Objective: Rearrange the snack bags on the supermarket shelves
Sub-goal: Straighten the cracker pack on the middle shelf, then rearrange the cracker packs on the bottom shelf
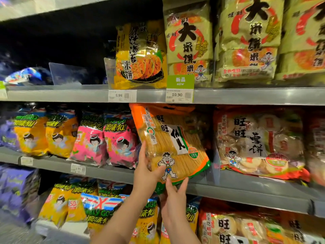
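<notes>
A large orange-and-green bag of rice crackers [173,138] stands tilted on the middle shelf [246,189], its top leaning left. My left hand [146,171] grips the bag's lower left edge, thumb across the front. My right hand [175,196] holds the bottom edge from below, fingers stretched up against it. To the right stands a red-and-white bag of snow crackers [260,145]. To the left stand two pink snack bags [103,143] and yellow ones [45,136].
The top shelf [70,95] carries a yellow seaweed rice-cracker bag [140,55] and tall green-gold bags [190,39], with a dark gap at its left. Clear plastic dividers [65,73] stand there. Price tags [179,95] hang on the rail. Several more bags fill the lower shelf [98,208].
</notes>
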The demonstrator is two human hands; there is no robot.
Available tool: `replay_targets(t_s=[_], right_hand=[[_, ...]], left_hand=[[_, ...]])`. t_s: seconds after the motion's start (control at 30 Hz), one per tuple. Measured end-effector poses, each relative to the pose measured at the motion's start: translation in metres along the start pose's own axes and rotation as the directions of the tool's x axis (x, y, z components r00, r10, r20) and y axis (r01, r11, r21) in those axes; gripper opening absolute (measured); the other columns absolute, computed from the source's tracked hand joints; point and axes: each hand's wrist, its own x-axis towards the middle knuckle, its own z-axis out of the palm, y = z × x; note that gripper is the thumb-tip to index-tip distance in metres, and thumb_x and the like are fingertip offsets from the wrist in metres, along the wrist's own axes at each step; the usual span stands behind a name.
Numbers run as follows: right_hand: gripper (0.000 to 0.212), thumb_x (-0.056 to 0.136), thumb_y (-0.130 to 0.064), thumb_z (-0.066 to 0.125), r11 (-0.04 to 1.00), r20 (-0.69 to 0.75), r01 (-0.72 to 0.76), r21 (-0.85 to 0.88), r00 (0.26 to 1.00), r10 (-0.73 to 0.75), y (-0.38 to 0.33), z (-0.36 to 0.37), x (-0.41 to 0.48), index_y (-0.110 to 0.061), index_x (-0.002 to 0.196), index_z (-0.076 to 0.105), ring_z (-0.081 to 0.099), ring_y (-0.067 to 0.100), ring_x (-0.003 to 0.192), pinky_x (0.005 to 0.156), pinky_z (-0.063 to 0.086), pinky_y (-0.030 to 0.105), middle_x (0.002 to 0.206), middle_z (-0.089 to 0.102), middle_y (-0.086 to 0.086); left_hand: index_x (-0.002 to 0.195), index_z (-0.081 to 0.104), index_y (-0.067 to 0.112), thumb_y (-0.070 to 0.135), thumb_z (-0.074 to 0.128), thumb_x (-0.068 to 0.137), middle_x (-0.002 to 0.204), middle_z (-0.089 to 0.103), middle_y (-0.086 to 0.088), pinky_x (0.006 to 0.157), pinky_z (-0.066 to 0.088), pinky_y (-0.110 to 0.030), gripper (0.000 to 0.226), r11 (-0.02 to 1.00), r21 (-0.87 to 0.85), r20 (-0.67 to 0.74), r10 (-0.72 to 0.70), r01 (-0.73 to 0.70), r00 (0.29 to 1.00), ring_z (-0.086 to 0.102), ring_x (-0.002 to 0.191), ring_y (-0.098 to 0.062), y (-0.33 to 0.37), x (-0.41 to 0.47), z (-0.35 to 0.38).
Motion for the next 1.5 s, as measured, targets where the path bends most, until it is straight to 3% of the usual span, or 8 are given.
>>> replay_targets(t_s=[0.17,0.27,0.47,0.63,0.8,1.03,1.37,1.5], right_hand=[[0.082,0.094,-0.009,0.055,1.000,0.004,0.024,-0.002,1.000,-0.024,-0.013,-0.006,-0.042,-0.040,0.151,0.005,0.047,0.030,0.129,0.111,0.032,0.049,0.130,0.056,0.008],[0.077,0.096,-0.009,0.053,0.999,0.027,0.041,-0.031,0.999,-0.040,-0.021,-0.010,-0.070,-0.037,0.151,0.007,0.049,0.024,0.124,0.110,0.031,0.050,0.099,0.059,-0.008],[0.071,0.095,-0.013,0.054,0.999,0.094,-0.005,0.034,0.996,0.002,-0.014,-0.016,-0.114,-0.039,0.150,0.016,0.059,0.014,0.095,0.082,0.050,0.034,0.109,0.060,-0.010],[0.051,0.093,-0.029,0.054,0.959,0.035,-0.107,0.264,0.994,0.101,-0.018,-0.051,-0.130,-0.017,0.142,0.041,0.064,0.030,0.097,0.066,0.062,0.041,0.120,0.062,0.015],[0.040,0.092,-0.032,0.057,0.931,-0.044,-0.131,0.342,0.987,0.155,-0.017,-0.097,-0.151,-0.012,0.127,0.055,0.063,0.035,0.106,0.087,0.053,0.051,0.117,0.066,0.019],[0.020,0.090,-0.019,0.060,0.934,-0.130,0.014,0.358,0.991,0.035,-0.015,-0.154,-0.178,-0.014,0.109,0.061,0.072,0.023,0.077,0.068,0.060,0.041,0.081,0.077,0.005],[0.042,0.087,-0.011,0.061,0.991,-0.260,0.002,0.136,0.965,0.034,-0.024,-0.240,-0.158,-0.007,0.129,0.055,0.065,0.029,0.099,0.080,0.054,0.044,0.112,0.069,0.015],[0.090,0.059,-0.036,0.087,0.962,-0.341,-0.057,-0.266,0.939,-0.039,-0.023,-0.269,-0.144,-0.014,0.136,0.046,0.061,0.028,0.111,0.089,0.051,0.046,0.122,0.064,0.009]], left_hand=[[0.139,0.021,0.049,0.007,0.069,0.081,0.138,0.047,0.009,0.100,0.047,-0.040,0.087,0.999,-0.040,-0.041,0.018,-0.020,0.999,0.053,0.118,-0.010,0.011,-0.032,-0.002],[0.133,0.020,0.058,0.011,0.070,0.080,0.131,0.046,0.026,0.096,0.046,-0.032,0.086,0.998,-0.032,-0.042,0.054,-0.056,0.998,0.053,0.114,-0.002,0.020,-0.054,-0.005],[0.124,0.022,0.068,0.010,0.071,0.079,0.119,0.037,0.044,0.076,0.040,-0.001,0.088,0.987,-0.003,-0.012,0.162,-0.163,0.987,0.041,0.100,0.031,0.048,-0.096,-0.028],[0.123,0.029,0.070,0.006,0.072,0.077,0.131,0.046,0.030,0.092,0.048,-0.029,0.090,0.985,-0.108,0.029,0.136,-0.132,0.990,0.051,0.113,0.009,0.056,-0.147,-0.050],[0.123,0.026,0.062,-0.005,0.069,0.076,0.103,0.060,0.022,0.054,0.053,-0.015,0.093,0.984,-0.177,0.117,0.008,0.013,0.993,0.067,0.079,0.004,0.051,-0.201,-0.057],[0.134,0.040,0.036,0.042,0.088,0.044,0.100,0.064,0.017,0.059,0.049,-0.025,0.103,0.927,-0.279,0.354,-0.143,0.250,0.924,0.064,0.076,-0.003,0.043,-0.201,-0.059],[0.088,0.054,0.020,0.025,0.069,0.079,0.058,0.056,0.004,0.042,0.040,-0.019,0.018,0.926,-0.254,0.261,-0.211,0.278,0.942,0.048,0.037,-0.007,0.012,-0.126,-0.003],[0.095,0.057,0.021,0.009,0.070,0.079,0.085,0.065,0.003,0.068,0.047,-0.032,0.024,0.945,-0.250,0.198,-0.164,0.211,0.967,0.060,0.071,-0.013,-0.001,-0.131,0.027]])
